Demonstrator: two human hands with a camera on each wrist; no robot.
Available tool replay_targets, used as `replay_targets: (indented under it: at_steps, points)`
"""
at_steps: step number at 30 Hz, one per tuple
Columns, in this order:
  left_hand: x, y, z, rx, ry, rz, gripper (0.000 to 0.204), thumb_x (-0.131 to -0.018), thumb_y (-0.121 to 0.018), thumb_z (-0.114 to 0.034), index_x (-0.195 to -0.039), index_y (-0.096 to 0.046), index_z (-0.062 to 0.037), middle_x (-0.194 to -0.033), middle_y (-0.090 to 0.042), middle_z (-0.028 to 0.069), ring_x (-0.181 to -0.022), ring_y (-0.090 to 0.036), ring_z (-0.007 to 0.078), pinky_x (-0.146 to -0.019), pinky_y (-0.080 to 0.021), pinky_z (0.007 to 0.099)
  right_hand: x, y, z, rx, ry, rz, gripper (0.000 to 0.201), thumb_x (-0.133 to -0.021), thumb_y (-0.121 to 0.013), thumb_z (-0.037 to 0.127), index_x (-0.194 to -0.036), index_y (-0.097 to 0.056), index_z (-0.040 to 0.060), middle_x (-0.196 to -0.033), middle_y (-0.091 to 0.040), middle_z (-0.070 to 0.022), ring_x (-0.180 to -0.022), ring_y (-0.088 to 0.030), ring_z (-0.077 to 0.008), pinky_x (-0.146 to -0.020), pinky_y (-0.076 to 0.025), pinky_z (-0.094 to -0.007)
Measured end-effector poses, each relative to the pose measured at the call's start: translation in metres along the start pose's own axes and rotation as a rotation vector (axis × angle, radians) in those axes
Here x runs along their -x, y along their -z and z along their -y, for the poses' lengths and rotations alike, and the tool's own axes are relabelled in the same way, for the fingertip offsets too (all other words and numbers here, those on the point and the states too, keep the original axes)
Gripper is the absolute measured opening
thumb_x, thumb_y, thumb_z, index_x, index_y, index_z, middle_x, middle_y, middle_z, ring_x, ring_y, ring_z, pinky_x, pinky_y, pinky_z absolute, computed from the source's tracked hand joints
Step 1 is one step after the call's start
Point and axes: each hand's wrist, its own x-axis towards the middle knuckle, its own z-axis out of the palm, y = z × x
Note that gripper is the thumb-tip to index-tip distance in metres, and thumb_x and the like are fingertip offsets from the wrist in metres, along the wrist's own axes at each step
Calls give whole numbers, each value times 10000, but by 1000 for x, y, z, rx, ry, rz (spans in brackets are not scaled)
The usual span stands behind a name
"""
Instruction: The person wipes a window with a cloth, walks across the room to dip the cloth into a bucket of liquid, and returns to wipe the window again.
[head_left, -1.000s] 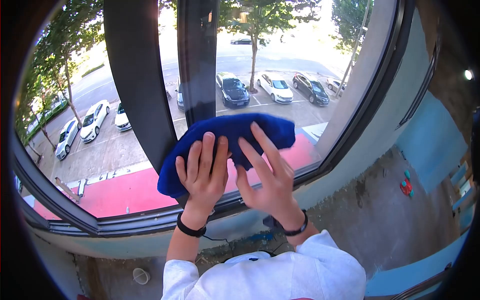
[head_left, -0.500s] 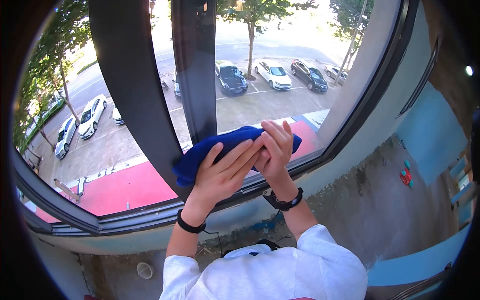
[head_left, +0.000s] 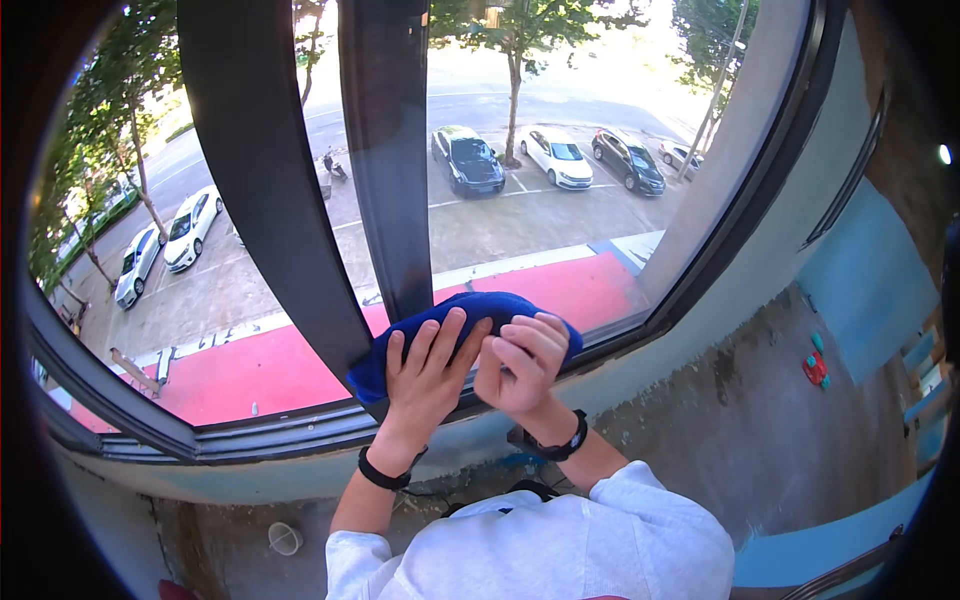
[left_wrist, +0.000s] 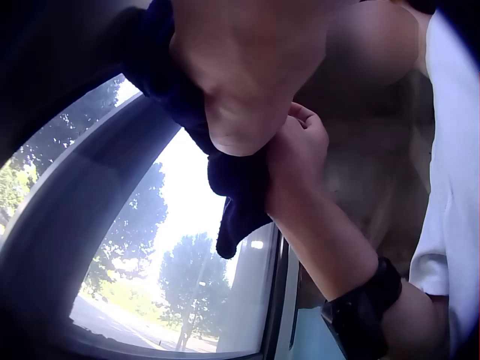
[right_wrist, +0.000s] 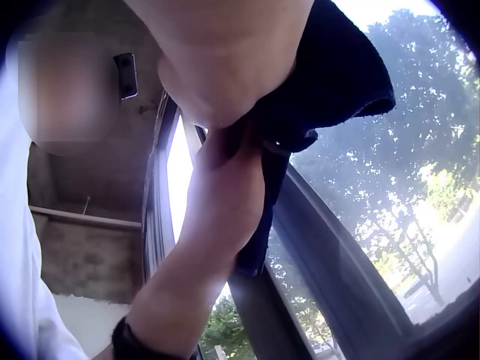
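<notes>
In the head view a dark blue cloth (head_left: pixel 482 305), bunched into a long shape, lies against the foot of the window's dark uprights, just above the sill track. My left hand (head_left: pixel 425 378) presses on its left part with fingers straight and spread. Beside it, my right hand (head_left: pixel 522 370) has its fingers curled over the cloth's right part, close to the left fingertips; I cannot tell whether it grips the fabric. The left wrist view shows a loose end of the cloth (left_wrist: pixel 240 217) hanging free. In the right wrist view the cloth (right_wrist: pixel 345 75) spreads out past the hand.
Dark window uprights (head_left: pixel 385 150) rise in front of me, with a sliding track (head_left: pixel 290 432) below. Parked cars (head_left: pixel 470 160) and a red strip (head_left: pixel 250 375) show outside. Near the wall stands a pale bucket (head_left: pixel 285 538); a red and green object (head_left: pixel 816 368) lies on the floor.
The cloth and both hands have moved lower, toward the sill. My right hand's spread fingers have curled. My left hand swung across toward the right hand, then back to pointing upward.
</notes>
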Motion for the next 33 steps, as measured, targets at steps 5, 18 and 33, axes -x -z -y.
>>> replay_targets:
  at_steps: [5, 18, 33]
  points:
    - [-21, -5, -7, 40, -10, -15, 306, -906, -577, -241, -1188, -661, -325, -1438, -472, 23, -1348, -415, 256, -1157, -196, 477, 15, 1, -10, -78, -83, 95, 323, -967, -534, 294, -1223, -560, 99, -1254, -541, -156, -1150, -536, -316, -989, -410, -465]
    - [-161, -66, -170, 171, -67, -164, 330, -896, -598, -218, -1219, -661, -211, -1373, -553, 67, -1275, -498, 293, -1139, -243, 467, -20, 101, -224, 261, 91, -33, 335, -935, -587, 113, -1260, -510, 79, -1296, -540, -169, -1185, -505, -381, -976, -439, -487]
    - [-182, -110, -228, 366, -369, -136, 299, -890, -595, -183, -1188, -616, -167, -1399, -521, 38, -1288, -501, 223, -1154, -250, 484, 20, 140, -228, 333, -257, 181, 736, -990, -511, 342, -1485, -103, -19, -1463, -275, -230, -1381, -261, -407, -1125, -251, -503]
